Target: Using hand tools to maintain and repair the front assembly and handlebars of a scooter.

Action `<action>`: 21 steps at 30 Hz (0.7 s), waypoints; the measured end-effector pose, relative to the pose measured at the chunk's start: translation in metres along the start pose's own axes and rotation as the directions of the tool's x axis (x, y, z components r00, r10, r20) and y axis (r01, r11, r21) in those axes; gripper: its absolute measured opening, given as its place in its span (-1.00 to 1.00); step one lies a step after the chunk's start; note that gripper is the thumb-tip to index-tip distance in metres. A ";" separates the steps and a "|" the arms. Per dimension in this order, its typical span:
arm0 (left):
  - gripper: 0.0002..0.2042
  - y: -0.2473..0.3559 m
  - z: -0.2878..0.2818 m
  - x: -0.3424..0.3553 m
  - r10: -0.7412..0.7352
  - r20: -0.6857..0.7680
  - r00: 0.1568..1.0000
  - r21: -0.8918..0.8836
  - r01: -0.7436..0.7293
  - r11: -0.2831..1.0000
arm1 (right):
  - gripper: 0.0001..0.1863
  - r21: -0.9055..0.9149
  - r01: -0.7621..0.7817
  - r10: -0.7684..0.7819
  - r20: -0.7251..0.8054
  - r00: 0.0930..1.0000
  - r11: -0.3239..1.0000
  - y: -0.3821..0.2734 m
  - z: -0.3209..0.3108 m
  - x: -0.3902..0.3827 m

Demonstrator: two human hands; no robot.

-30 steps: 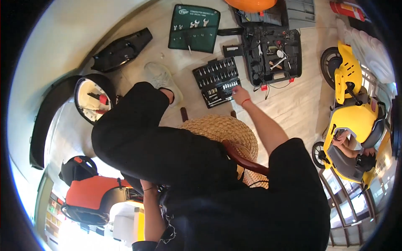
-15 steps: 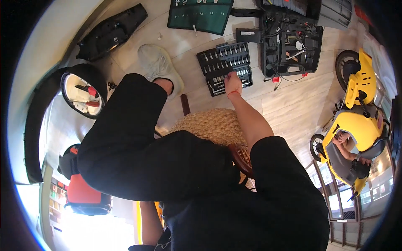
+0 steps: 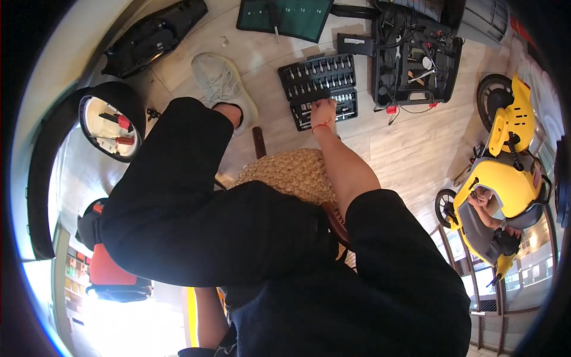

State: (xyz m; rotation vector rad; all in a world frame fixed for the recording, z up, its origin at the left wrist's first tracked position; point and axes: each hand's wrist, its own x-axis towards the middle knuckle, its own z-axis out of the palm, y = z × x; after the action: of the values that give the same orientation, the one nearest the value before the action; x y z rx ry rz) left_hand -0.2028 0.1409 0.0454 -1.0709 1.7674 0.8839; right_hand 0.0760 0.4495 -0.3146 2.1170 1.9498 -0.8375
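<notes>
My right hand (image 3: 323, 115) reaches into the lower half of an open black socket set (image 3: 315, 77) on the floor, fingers closed among the small silver pieces. I cannot make out what, if anything, they hold. A red cord circles that wrist. My left hand is hidden behind my dark-trousered leg, with only its forearm showing near the lower edge. Beside the socket set lies an open black toolbox (image 3: 386, 77) with wrenches and cables. Above it is a green tool roll (image 3: 300, 15). A woven seat (image 3: 279, 169) is beneath me, and my shoe (image 3: 217, 77) is left of the set.
A long black panel (image 3: 151, 38) and a round container (image 3: 101, 143) holding screwdrivers lie at left, near a curved black part (image 3: 43, 172). An orange-seated vehicle (image 3: 113, 265) is at lower left. At right stands a yellow scooter (image 3: 514, 190); another person's arms (image 3: 488, 211) show there.
My right hand has moved left along the lower half of the socket set and into its middle. The view has shifted, and my left hand has dropped out of sight behind my leg.
</notes>
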 end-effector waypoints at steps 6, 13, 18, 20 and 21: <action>-0.63 0.002 0.009 0.012 -0.001 0.027 1.000 0.029 0.000 1.000 | -0.85 0.444 -0.035 0.118 -0.159 0.980 0.895 0.040 0.023 0.003; -0.64 -0.003 0.010 0.010 0.001 0.001 1.000 0.019 -0.001 1.000 | -0.77 0.019 -0.231 0.228 0.096 0.969 0.973 0.008 0.004 0.000; -0.64 0.003 0.005 0.001 0.022 -0.008 1.000 0.033 -0.022 0.999 | -0.65 0.163 -0.463 0.458 0.067 0.886 0.871 -0.003 0.025 0.003; -0.64 0.002 0.007 0.006 0.017 0.011 1.000 0.035 -0.018 0.999 | -0.57 -0.135 -0.538 0.555 0.194 0.809 0.832 0.019 0.039 0.027; -0.64 0.002 0.008 0.009 0.014 0.014 1.000 0.039 -0.014 0.999 | -0.57 -0.140 -0.541 0.559 0.191 0.807 0.829 0.025 0.046 0.034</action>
State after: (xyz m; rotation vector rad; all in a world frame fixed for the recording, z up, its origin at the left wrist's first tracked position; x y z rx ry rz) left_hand -0.2043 0.1455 0.0347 -1.0262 1.7761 0.8599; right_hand 0.0861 0.4545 -0.3761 2.2406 1.1301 -0.8102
